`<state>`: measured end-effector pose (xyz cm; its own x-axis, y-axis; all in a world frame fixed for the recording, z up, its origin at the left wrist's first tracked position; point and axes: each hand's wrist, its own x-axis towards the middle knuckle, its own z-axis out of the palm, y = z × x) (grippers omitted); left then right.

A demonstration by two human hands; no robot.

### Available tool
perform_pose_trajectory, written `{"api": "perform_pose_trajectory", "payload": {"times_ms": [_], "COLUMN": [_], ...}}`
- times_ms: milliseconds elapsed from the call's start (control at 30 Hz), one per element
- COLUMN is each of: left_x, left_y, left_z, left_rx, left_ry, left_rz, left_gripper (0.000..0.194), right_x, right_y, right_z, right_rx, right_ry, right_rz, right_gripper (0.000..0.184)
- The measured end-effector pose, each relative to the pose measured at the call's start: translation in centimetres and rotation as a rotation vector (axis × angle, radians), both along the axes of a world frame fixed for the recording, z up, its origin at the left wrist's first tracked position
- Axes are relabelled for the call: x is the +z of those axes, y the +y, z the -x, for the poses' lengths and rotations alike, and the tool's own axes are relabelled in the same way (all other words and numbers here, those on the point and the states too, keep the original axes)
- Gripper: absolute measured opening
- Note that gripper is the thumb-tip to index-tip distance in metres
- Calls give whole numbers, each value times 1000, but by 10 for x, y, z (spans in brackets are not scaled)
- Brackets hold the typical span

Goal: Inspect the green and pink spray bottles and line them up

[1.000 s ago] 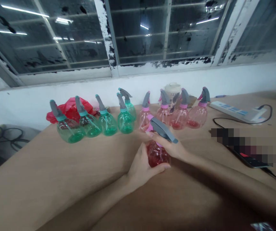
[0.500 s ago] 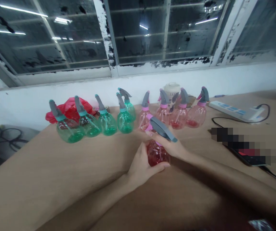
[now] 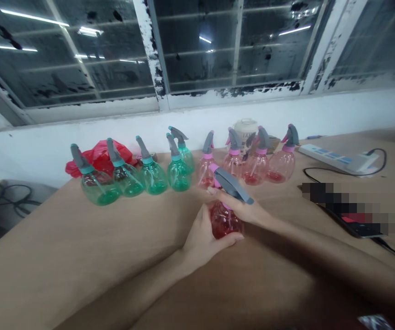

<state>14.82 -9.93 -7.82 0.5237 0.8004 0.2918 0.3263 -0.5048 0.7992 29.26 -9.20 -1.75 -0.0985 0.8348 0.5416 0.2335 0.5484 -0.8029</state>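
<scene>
A spray bottle (image 3: 225, 222) with a see-through red body and a grey and pink spray head (image 3: 232, 184) is between my hands at the middle of the table. My left hand (image 3: 202, 238) is wrapped round the lower body, thumb along its near side. My right hand (image 3: 243, 206) grips it at the neck, just under the spray head, with fingers near the pink trigger. Behind it stand several pink spray bottles (image 3: 281, 166), a little red liquid showing inside some. To their left are several green spray bottles (image 3: 154, 178), also part filled.
A red plastic bag (image 3: 102, 156) lies behind the green bottles, and a white tub (image 3: 246, 126) stands behind the pink ones. On the right are a white power strip (image 3: 335, 158) with a black cable and a phone (image 3: 355, 225). The windowed wall bounds the table's far side.
The pink trigger under the spray head, plainly visible before, is now mostly hidden by my right fingers. My left hand keeps its hold on the bottle.
</scene>
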Motion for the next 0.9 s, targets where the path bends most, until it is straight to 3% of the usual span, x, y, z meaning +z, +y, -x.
{"api": "perform_pose_trajectory", "payload": {"times_ms": [167, 533, 700, 900], "left_x": [1, 2, 0, 0], "left_y": [-1, -1, 0, 0], "left_z": [0, 0, 0, 1], "left_rx": [-13, 4, 6, -5], "left_ry": [8, 26, 19, 9], "left_rz": [7, 17, 5, 4], "left_gripper": [76, 74, 75, 74], "right_x": [-2, -1, -3, -1], "right_y": [2, -2, -1, -2], "right_z": [-1, -1, -1, -1], "right_rx": [9, 11, 17, 20], "right_ry": [-18, 24, 31, 45], "right_rz": [-25, 10, 10, -7], "right_gripper": [18, 7, 16, 11]}}
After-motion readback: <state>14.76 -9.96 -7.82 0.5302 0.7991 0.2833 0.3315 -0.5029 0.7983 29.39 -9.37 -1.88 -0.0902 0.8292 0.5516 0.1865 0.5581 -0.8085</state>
